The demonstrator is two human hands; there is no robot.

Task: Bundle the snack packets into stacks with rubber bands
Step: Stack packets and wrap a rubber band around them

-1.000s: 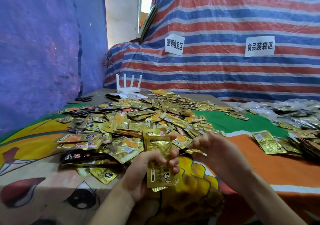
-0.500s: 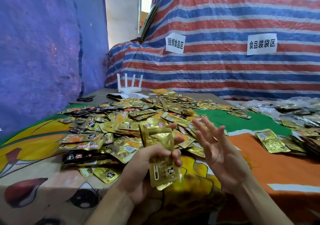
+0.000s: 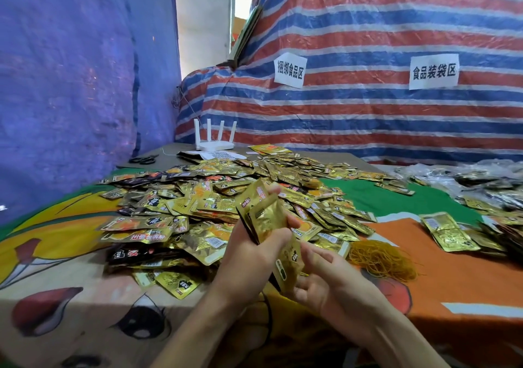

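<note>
My left hand [image 3: 249, 257] grips a stack of gold snack packets [image 3: 266, 217], held upright and tilted, thumb across its front. My right hand [image 3: 325, 277] lies palm up just below and to the right, fingers relaxed and touching the stack's lower end. A big heap of loose gold and black packets [image 3: 215, 198] covers the table behind my hands. To the right of my right hand, a pile of yellow rubber bands [image 3: 382, 260] rests on the orange cloth.
A bundled pair of gold packets [image 3: 447, 232] and more bundles [image 3: 498, 195] lie at the right edge. Black scissors [image 3: 144, 159] and a white router [image 3: 215, 138] sit at the back left. Striped tarp with two paper signs walls the back.
My left hand has tilted the stack to the right and raised it. My right hand dropped from in front of the heap to under the stack, uncovering the rubber bands.
</note>
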